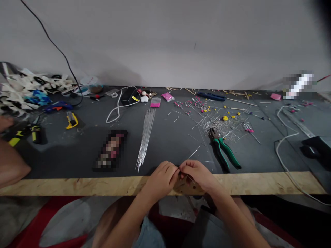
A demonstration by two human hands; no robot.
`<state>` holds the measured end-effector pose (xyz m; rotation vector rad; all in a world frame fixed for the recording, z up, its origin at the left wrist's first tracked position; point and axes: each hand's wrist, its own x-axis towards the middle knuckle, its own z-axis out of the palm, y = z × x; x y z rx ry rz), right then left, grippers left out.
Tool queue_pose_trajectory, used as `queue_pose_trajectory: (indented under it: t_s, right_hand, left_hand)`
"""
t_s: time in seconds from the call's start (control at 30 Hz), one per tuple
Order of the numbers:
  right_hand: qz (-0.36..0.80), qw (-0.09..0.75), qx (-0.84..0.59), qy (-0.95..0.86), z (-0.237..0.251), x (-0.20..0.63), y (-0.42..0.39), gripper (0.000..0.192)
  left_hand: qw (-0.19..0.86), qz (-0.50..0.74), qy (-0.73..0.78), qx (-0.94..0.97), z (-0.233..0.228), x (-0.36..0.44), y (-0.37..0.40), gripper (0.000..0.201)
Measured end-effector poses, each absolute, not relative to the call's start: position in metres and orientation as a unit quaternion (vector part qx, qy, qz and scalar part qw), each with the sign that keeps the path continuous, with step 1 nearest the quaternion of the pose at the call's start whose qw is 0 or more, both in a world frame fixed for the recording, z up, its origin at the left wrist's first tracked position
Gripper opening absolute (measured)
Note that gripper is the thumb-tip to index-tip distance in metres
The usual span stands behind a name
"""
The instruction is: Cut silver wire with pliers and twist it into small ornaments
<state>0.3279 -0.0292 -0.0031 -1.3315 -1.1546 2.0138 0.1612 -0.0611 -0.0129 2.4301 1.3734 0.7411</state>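
Where the table (271, 181) ends in its front edge, left hand (165, 172) meets right hand (196, 172)

Both grips are pinched narrow; anything between the fingertips is too small to tell. A thin wire (194, 152) shows just beyond, then green-handled pliers (219, 146) and a wire bundle (146, 137); dark-blue tool (211, 96) near the back edge

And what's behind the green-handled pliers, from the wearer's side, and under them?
Beyond the pliers lies a heap of wire scraps, with small yellow pieces toward its far side. Anything directly under the pliers is covered and can't be seen.
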Motion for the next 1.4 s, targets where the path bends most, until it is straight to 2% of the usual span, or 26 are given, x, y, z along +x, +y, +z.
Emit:
queue_pose_trajectory:
  t_s: [0.27,0.67,0.83,1.0,1.1,1.17,1.27,1.4]
  right_hand:
    - [0.748,0.207,-0.464,-0.427,-0.002,0.326,-0.029,0.01]
    - [0.772,0.232,-0.407,-0.43,0.002,0.326,-0.028,0.017]
    - [0.735,0.29,-0.379,-0.481,0.001,0.323,-0.029,0.018]
    - [0.652,0.345,-0.372,-0.563,0.001,0.32,-0.029,0.017]
    - [0.563,0.389,-0.377,-0.624,0.0,0.319,-0.03,0.014]
    - [0.528,0.425,-0.359,-0.642,0.001,0.32,-0.031,0.012]
    - [0.508,0.458,-0.342,-0.644,0.002,0.323,-0.032,0.012]
    - [0.469,0.48,-0.416,-0.614,0.001,0.325,-0.03,0.009]
  left_hand:
    - [0.156,0.21,0.465,0.845,-0.006,0.153,-0.061,0.027]
    - [0.373,0.316,0.545,0.681,-0.003,0.154,-0.065,0.035]
    - [0.505,0.379,0.554,0.543,-0.002,0.157,-0.061,0.034]
    - [0.685,0.449,0.467,0.334,-0.001,0.165,-0.055,0.027]
    - [0.794,0.42,0.379,0.223,0.002,0.168,-0.052,0.027]
    - [0.826,0.39,0.344,0.219,0.005,0.168,-0.05,0.028]
    - [0.775,0.382,0.379,0.331,0.011,0.167,-0.049,0.029]
    - [0.51,0.383,0.502,0.584,0.016,0.17,-0.048,0.032]
